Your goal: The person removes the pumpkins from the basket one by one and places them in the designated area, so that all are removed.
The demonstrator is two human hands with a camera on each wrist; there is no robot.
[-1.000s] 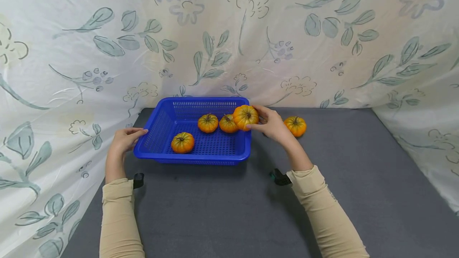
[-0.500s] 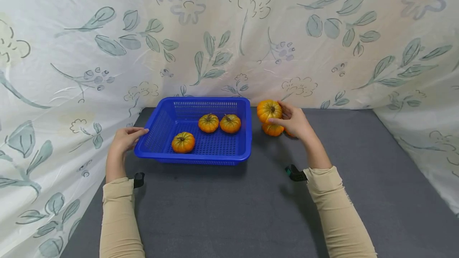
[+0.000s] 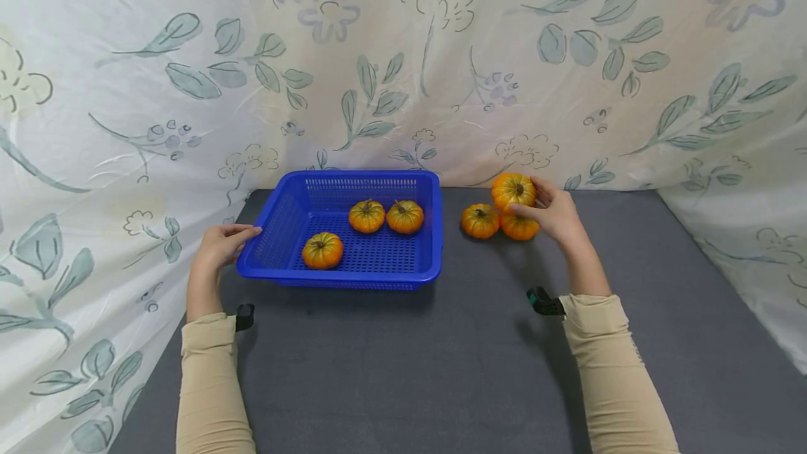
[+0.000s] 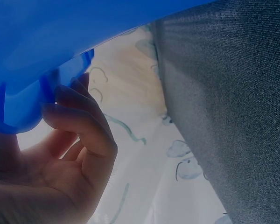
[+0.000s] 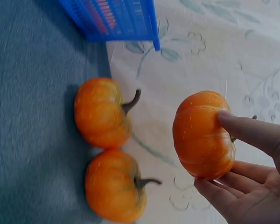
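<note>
In the head view my right hand [image 3: 555, 214] holds a small orange pumpkin [image 3: 512, 191] above the table, thumb on one side and fingers on the other. The right wrist view shows that pumpkin [image 5: 203, 135] raised clear of two others on the table, a left pumpkin [image 3: 480, 221] and a right pumpkin [image 3: 520, 227], which sit side by side. My left hand [image 3: 217, 249] grips the left rim of a blue plastic basket [image 3: 353, 277]; in the left wrist view its fingers [image 4: 79, 116] curl under the rim. Three pumpkins lie in the basket, one of them a front pumpkin [image 3: 322, 251].
The dark grey table [image 3: 391, 370] carries everything. A floral cloth [image 3: 378, 54] hangs behind it and along both sides. The basket stands near the table's back left, with the pair of pumpkins to its right.
My right hand has carried the pumpkin rightward from the basket's right rim, over the left of the two table pumpkins, to above the right one. The left hand and basket have stayed put.
</note>
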